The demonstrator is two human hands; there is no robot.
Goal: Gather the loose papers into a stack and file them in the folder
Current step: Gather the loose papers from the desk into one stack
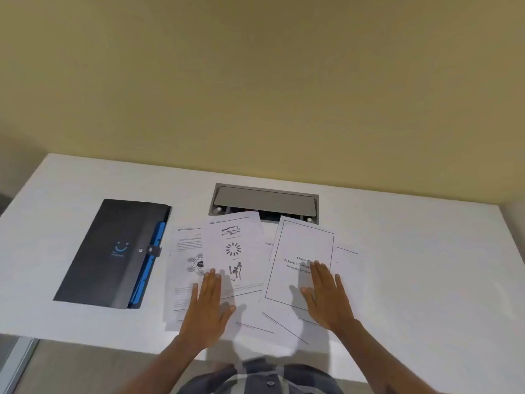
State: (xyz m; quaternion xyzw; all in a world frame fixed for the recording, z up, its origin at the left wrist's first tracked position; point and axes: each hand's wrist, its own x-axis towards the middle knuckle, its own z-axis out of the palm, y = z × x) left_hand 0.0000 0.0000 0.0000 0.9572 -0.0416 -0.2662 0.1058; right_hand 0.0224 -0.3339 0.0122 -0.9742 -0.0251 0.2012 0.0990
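Several loose printed papers lie fanned out and overlapping on the white desk point(412, 265). A sheet with small figures point(235, 245) sits in the middle, and a framed title page point(301, 251) is to its right. My left hand point(208, 305) rests flat on the lower left sheets with fingers spread. Flat on the title page lies my right hand point(326, 297), also holding nothing. A dark grey folder point(113, 251) with blue inner dividers and a snap strap lies closed to the left of the papers, apart from both hands.
A grey cable hatch point(264, 200) is set into the desk behind the papers, partly covered by the top sheets. A yellowish wall rises behind the desk. The desk's near edge runs just below my wrists.
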